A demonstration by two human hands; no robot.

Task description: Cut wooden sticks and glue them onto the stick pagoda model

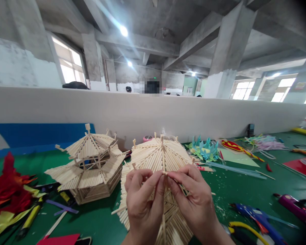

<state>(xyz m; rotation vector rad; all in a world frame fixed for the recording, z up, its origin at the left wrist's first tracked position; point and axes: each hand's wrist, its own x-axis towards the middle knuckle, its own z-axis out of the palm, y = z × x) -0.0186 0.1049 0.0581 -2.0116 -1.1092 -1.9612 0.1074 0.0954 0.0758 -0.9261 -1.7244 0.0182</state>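
A model pavilion [148,154] built of thin wooden sticks stands right in front of me, its layered roof made of sticks laid side by side. At the near corner of its upper roof, my left hand [146,200] and my right hand [193,197] meet in a pinch. Thumbs and forefingers of both press on a small pale wooden stick end [165,173] at the tip of the roof ridge. The fingers hide most of that piece. Other roof corners carry short upturned stick ends. Below my hands the lower roof spreads out, partly covered by them.
Left stands a second stick pavilion [91,173]; beyond it lies red and yellow folded paper [9,194]. On the right are a blue glue gun [260,217], yellow-handled pliers [244,226], a purple tool [295,207], clear glue sticks [237,169] and blue-green paper folds [205,148]. A white partition [112,109] runs behind.
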